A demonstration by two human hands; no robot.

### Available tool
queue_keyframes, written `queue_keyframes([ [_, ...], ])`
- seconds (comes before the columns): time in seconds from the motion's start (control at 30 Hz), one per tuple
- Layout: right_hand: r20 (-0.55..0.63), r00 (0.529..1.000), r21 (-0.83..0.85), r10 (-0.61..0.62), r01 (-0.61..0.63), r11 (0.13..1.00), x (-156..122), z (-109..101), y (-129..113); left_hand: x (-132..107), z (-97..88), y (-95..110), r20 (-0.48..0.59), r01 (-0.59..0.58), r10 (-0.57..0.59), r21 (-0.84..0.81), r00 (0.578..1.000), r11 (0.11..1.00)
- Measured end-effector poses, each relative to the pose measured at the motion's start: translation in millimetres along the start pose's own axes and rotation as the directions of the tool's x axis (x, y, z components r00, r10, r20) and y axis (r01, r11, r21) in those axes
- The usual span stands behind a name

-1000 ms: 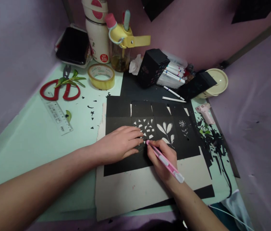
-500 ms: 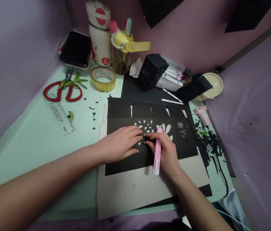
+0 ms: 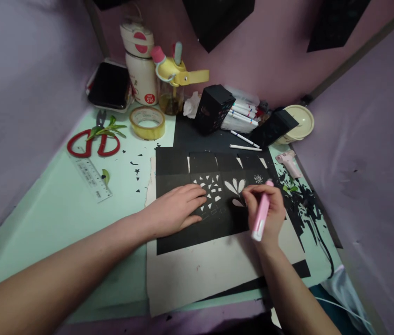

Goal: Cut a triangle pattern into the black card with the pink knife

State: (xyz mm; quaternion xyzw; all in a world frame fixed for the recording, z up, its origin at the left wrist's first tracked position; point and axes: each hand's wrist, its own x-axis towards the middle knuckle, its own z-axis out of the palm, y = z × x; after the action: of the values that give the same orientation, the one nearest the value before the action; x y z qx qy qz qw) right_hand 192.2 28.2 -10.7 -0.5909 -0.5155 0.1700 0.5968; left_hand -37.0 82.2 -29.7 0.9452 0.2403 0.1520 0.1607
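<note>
My left hand point(image 3: 176, 208) lies flat with fingers stretched out on a black paper sheet point(image 3: 172, 165), pressing it down beside a patch of small cut-out triangles point(image 3: 211, 190). To its right, my right hand point(image 3: 266, 213) is closed around a pink craft knife point(image 3: 261, 217), held nearly upright above the sheet next to a cut-out leaf shape point(image 3: 234, 187). The black sheet rests on a grey cardboard point(image 3: 200, 270) over the pale green table point(image 3: 43, 218).
Red scissors point(image 3: 94, 143), a clear ruler point(image 3: 91, 178) and a tape roll point(image 3: 147, 122) lie at the left back. Bottles point(image 3: 141, 63), a black paper box point(image 3: 213, 108), markers point(image 3: 242, 114), a cream lid point(image 3: 298, 122) and a pink glue gun point(image 3: 288, 163) stand behind. Black scraps point(image 3: 309, 209) litter the right edge.
My right hand has lifted from the triangle cut-outs and moved right, past the leaf shape, turning the pink knife upright. My left hand has stayed on the black sheet.
</note>
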Motion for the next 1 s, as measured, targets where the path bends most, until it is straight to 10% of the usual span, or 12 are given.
queue_keyframes([
  [0.17,-0.28,0.952,-0.347,-0.121,0.017,0.938,30,-61,18,0,-4.6,0,0.023,-0.02,0.02,0.014,1.0,1.0],
  [0.37,-0.419,0.905,-0.369,-0.069,-0.101,0.924,37,-108,33,1,-8.7,3,0.048,-0.045,0.042,0.053,0.998,0.998],
  [0.63,-0.09,0.99,-0.131,0.109,-0.121,0.984,11,-60,9,4,-13.1,13,0.092,0.012,-0.02,0.086,0.996,0.996],
  [0.8,0.219,0.968,-0.072,0.123,-0.11,0.991,-7,-32,3,4,-11.8,16,0.086,0.064,-0.071,0.085,0.994,0.994],
  [1.0,0.314,0.939,-0.111,0.14,-0.111,0.988,-16,-23,12,5,-13.6,16,0.086,0.029,-0.034,0.064,0.996,0.998],
])
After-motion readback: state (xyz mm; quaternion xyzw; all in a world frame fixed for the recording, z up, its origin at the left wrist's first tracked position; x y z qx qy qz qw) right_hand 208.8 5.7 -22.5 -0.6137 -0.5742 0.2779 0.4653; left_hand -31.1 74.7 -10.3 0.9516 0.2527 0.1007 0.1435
